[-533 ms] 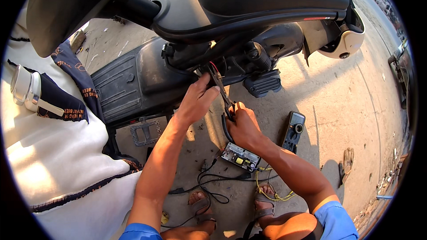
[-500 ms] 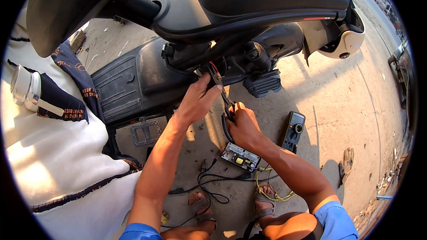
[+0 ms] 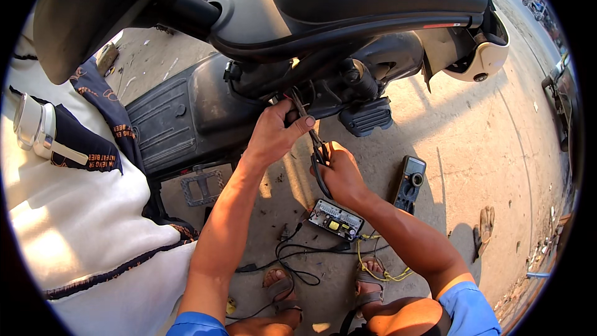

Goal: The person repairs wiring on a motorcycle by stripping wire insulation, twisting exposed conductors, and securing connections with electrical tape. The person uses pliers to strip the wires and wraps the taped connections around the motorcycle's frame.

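My right hand is closed round the dark handles of a pair of pliers. The pliers point up and slightly left, with their jaws in the shadow under the seat of an electric scooter. Beside the jaws, my left hand is closed, its thumb lying close to the tool. Its fingertips pinch what looks like a wire, a bit of red showing above them. The far end of the jaws is hard to make out among the dark parts.
Below my right hand lies an open circuit board with black cables and yellow wires. A multimeter and a glove rest on the ground to the right. A white cover hangs at left; a helmet hangs behind the seat.
The pliers' handles have come closer together in my right hand, and the jaws have shut. The red wire shows less now. My left hand has shifted slightly, its thumb lifting outward.
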